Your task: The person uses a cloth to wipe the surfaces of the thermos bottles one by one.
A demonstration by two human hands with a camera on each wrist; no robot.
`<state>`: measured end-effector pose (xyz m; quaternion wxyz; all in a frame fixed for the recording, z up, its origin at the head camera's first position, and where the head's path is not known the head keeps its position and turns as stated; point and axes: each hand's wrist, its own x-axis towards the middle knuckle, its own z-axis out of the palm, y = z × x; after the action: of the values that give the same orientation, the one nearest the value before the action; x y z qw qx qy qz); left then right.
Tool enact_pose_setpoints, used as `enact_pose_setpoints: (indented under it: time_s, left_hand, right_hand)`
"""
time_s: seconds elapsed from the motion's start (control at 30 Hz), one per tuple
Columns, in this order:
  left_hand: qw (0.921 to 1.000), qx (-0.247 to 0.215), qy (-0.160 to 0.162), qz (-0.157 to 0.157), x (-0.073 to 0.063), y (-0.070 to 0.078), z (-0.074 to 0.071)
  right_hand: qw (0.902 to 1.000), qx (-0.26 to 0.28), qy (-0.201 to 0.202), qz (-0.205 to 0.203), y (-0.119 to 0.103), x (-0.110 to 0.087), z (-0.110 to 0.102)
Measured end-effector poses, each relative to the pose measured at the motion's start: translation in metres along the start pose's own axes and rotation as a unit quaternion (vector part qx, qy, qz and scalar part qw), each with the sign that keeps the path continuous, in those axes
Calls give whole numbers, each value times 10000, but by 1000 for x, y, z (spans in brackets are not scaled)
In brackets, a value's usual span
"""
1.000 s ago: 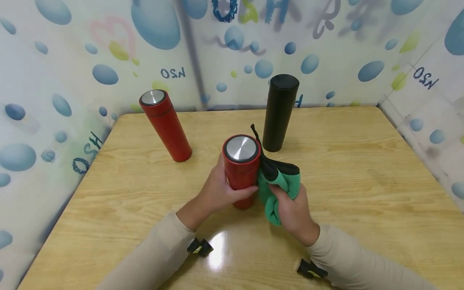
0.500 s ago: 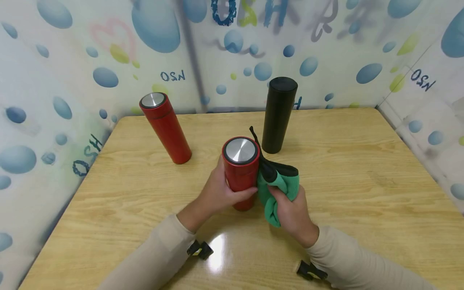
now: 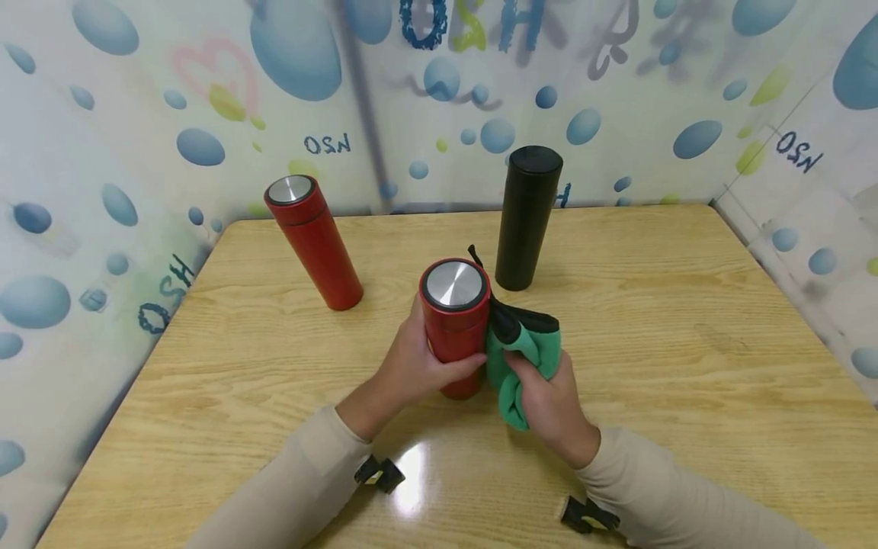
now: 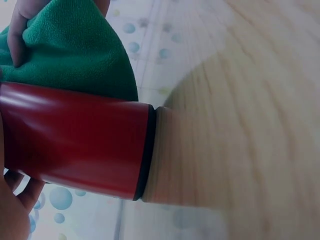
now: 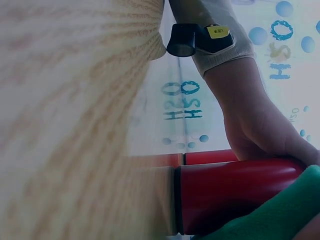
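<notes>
A red thermos flask [image 3: 454, 335] with a brushed silver lid stands upright in front of the person. Around its left side curls the left hand [image 3: 411, 354], thumb across the front. The right hand [image 3: 554, 408] pinches a bunched green cloth [image 3: 542, 347] with black trim and a black cord end. That cloth touches the flask's right side. In the left wrist view, the flask's black base rim [image 4: 146, 152] meets its reflection on the table, and the cloth [image 4: 75, 55] lies along its wall. The right wrist view shows the left hand [image 5: 260, 120] behind the flask [image 5: 230, 192].
Another red flask [image 3: 315, 244] stands at the back left of the wooden table [image 3: 686, 335]. A black flask [image 3: 528, 221] stands behind the cloth. Walls with blue spots and lettering border the back and sides. Small black devices [image 3: 379, 474] sit at both wrists.
The right hand and cloth have shifted slightly left against the flask, and the cord end sits lower behind the lid. The left hand keeps its grip in place.
</notes>
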<state>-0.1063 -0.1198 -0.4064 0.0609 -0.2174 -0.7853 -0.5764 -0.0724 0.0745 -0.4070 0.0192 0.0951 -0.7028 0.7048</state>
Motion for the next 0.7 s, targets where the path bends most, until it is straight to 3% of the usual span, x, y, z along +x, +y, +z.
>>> enact_pose_setpoints:
  time_s: [0.7]
  left_hand:
    - [9998, 71, 137, 137, 0, -3, 1]
  right_hand:
    - [9988, -338, -237, 280, 7, 4, 1]
